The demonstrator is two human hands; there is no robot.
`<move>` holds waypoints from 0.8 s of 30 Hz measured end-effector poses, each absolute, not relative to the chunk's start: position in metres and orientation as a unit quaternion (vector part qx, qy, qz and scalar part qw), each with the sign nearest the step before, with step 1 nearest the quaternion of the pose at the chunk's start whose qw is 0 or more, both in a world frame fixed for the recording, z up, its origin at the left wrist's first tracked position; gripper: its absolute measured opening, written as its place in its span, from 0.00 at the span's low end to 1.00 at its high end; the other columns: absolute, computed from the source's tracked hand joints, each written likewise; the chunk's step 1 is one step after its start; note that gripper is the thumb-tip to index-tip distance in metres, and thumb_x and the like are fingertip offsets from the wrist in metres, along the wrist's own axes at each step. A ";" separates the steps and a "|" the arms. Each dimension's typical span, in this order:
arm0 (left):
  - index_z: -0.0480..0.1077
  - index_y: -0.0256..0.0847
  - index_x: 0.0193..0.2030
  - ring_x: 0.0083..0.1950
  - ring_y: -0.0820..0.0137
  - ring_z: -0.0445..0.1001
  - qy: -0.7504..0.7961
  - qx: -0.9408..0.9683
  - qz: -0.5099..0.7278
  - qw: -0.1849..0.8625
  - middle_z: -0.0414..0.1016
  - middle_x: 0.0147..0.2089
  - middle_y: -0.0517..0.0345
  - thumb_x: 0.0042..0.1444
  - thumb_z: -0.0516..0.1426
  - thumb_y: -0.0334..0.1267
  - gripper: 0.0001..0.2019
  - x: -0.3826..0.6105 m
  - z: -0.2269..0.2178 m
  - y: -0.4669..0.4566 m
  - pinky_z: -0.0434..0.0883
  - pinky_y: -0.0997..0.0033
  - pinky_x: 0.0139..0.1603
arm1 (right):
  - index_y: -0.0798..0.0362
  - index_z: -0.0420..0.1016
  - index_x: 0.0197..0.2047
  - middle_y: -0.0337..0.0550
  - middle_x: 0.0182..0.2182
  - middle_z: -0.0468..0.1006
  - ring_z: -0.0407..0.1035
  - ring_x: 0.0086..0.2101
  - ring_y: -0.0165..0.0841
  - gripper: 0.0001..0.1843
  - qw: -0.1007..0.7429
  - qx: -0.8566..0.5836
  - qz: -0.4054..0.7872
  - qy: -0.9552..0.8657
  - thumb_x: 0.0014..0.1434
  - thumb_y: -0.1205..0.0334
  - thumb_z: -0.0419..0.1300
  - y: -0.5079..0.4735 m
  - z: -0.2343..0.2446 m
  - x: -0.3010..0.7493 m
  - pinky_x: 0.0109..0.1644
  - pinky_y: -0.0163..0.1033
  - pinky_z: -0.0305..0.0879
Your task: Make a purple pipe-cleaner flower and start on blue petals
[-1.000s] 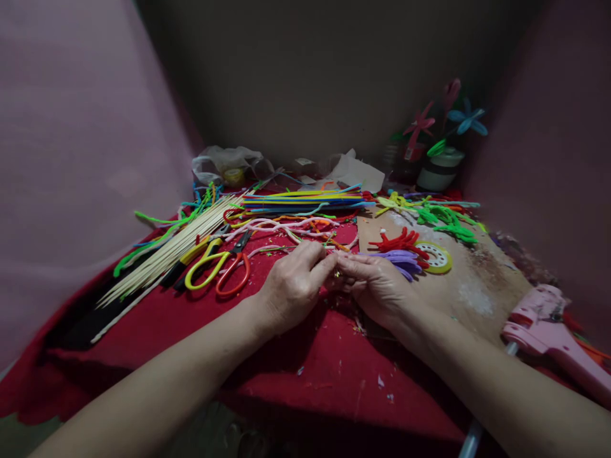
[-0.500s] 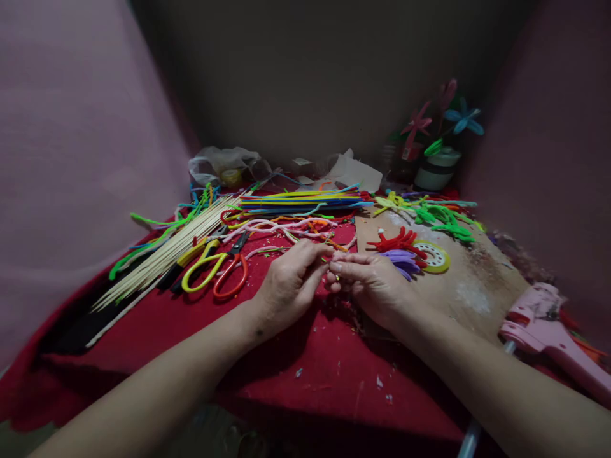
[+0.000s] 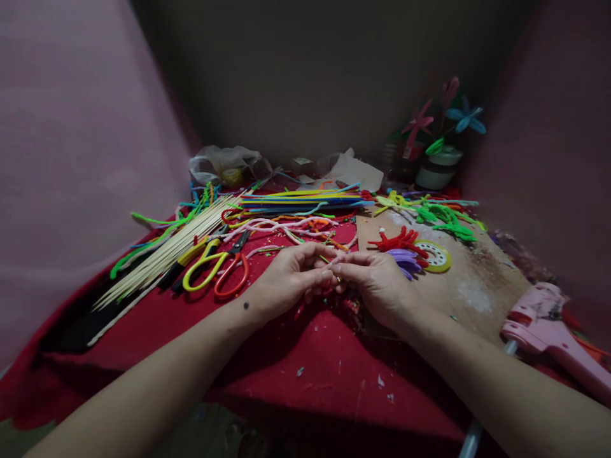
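The left hand (image 3: 289,281) and right hand (image 3: 378,284) are pressing fingertips together, both pinching 1 small greenish piece (image 3: 337,277) between them just above the red table (image 3: 286,359), 1 pair of scissors (image 3: 218,267) lying to their left.

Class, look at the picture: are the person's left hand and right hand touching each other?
Touching. The head view shows fingertips of the left hand meeting the thumb and forefinger of the right hand, with no gap, above the red cloth.
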State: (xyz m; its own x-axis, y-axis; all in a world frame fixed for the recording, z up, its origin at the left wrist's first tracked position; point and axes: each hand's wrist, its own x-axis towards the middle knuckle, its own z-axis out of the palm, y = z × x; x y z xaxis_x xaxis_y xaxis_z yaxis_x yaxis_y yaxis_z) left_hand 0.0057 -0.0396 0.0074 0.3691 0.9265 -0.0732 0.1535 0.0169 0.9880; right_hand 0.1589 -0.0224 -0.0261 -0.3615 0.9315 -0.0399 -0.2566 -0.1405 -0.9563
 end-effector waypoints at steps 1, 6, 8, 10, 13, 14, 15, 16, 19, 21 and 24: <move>0.66 0.36 0.46 0.25 0.77 0.68 0.443 0.616 0.351 0.548 0.74 0.30 0.59 0.52 0.57 0.35 0.14 0.006 0.007 -0.040 0.63 0.80 0.23 | 0.57 0.75 0.23 0.38 0.19 0.73 0.64 0.20 0.25 0.06 0.443 -0.354 0.663 -0.489 0.46 0.63 0.63 -0.023 -0.025 0.159 0.25 0.33 0.58; 0.69 0.38 0.43 0.20 0.79 0.64 0.463 0.657 0.354 0.477 0.70 0.25 0.63 0.54 0.55 0.39 0.11 0.009 0.005 -0.042 0.62 0.81 0.20 | 0.56 0.75 0.21 0.36 0.16 0.71 0.61 0.19 0.25 0.05 0.437 -0.402 0.616 -0.517 0.45 0.65 0.63 -0.028 -0.015 0.160 0.24 0.32 0.56; 0.69 0.37 0.40 0.20 0.79 0.64 0.473 0.657 0.347 0.473 0.68 0.22 0.65 0.54 0.55 0.40 0.10 0.010 0.006 -0.042 0.62 0.81 0.19 | 0.56 0.75 0.19 0.35 0.16 0.70 0.60 0.19 0.25 0.05 0.437 -0.415 0.586 -0.541 0.44 0.66 0.63 -0.030 -0.012 0.160 0.24 0.32 0.55; 0.67 0.37 0.35 0.19 0.79 0.64 0.482 0.648 0.330 0.489 0.66 0.21 0.65 0.56 0.53 0.41 0.09 0.011 0.006 -0.042 0.62 0.81 0.18 | 0.55 0.75 0.19 0.36 0.15 0.70 0.61 0.19 0.26 0.07 0.427 -0.406 0.574 -0.569 0.46 0.68 0.60 -0.031 -0.011 0.159 0.24 0.33 0.56; 0.64 0.37 0.29 0.17 0.80 0.60 0.489 0.651 0.312 0.489 0.62 0.19 0.67 0.58 0.49 0.43 0.12 0.013 0.004 -0.042 0.58 0.82 0.16 | 0.55 0.77 0.22 0.37 0.18 0.73 0.65 0.22 0.28 0.10 0.407 -0.375 0.562 -0.615 0.48 0.70 0.55 -0.032 -0.015 0.159 0.28 0.34 0.59; 0.64 0.37 0.29 0.17 0.81 0.59 0.489 0.660 0.320 0.471 0.61 0.19 0.67 0.58 0.49 0.43 0.12 0.014 0.003 -0.042 0.58 0.82 0.17 | 0.55 0.77 0.23 0.38 0.18 0.73 0.66 0.23 0.29 0.10 0.405 -0.377 0.552 -0.623 0.49 0.70 0.55 -0.033 -0.017 0.159 0.28 0.34 0.59; 0.66 0.37 0.30 0.18 0.81 0.58 0.488 0.672 0.334 0.446 0.60 0.19 0.67 0.58 0.50 0.42 0.11 0.014 0.002 -0.043 0.57 0.82 0.18 | 0.55 0.77 0.23 0.38 0.19 0.73 0.65 0.23 0.28 0.10 0.406 -0.386 0.542 -0.626 0.49 0.69 0.55 -0.033 -0.018 0.159 0.28 0.34 0.59; 0.67 0.37 0.31 0.20 0.81 0.58 0.486 0.682 0.351 0.419 0.61 0.20 0.67 0.58 0.51 0.40 0.10 0.014 0.001 -0.044 0.58 0.82 0.19 | 0.55 0.77 0.23 0.37 0.19 0.73 0.64 0.22 0.28 0.09 0.407 -0.398 0.535 -0.624 0.49 0.68 0.56 -0.033 -0.019 0.159 0.27 0.34 0.58; 0.70 0.37 0.33 0.26 0.79 0.63 0.482 0.694 0.397 0.358 0.66 0.25 0.64 0.56 0.52 0.37 0.08 0.015 -0.002 -0.046 0.62 0.80 0.27 | 0.56 0.74 0.21 0.36 0.17 0.71 0.60 0.19 0.26 0.08 0.405 -0.427 0.546 -0.596 0.49 0.66 0.57 -0.033 -0.018 0.159 0.23 0.33 0.53; 0.70 0.37 0.30 0.27 0.79 0.64 0.487 0.671 0.416 0.375 0.67 0.26 0.63 0.55 0.54 0.36 0.06 0.016 -0.001 -0.047 0.63 0.80 0.27 | 0.56 0.74 0.21 0.36 0.16 0.70 0.58 0.19 0.25 0.08 0.403 -0.434 0.557 -0.582 0.48 0.66 0.57 -0.034 -0.015 0.158 0.22 0.33 0.51; 0.66 0.37 0.29 0.16 0.82 0.55 0.482 0.557 0.414 0.535 0.60 0.18 0.68 0.53 0.55 0.37 0.06 0.015 0.003 -0.046 0.55 0.82 0.15 | 0.56 0.74 0.20 0.36 0.16 0.70 0.59 0.19 0.26 0.07 0.406 -0.427 0.564 -0.579 0.48 0.65 0.59 -0.036 -0.012 0.157 0.23 0.33 0.52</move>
State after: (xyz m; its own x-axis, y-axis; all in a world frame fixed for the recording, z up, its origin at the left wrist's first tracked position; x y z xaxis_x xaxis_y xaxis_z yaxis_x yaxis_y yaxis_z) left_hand 0.0147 -0.0462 0.0033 0.1930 0.9797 -0.0550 0.0933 0.0375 0.9949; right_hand 0.1566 -0.0355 -0.0121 -0.3063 0.9519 -0.0115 0.0356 -0.0007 -0.9994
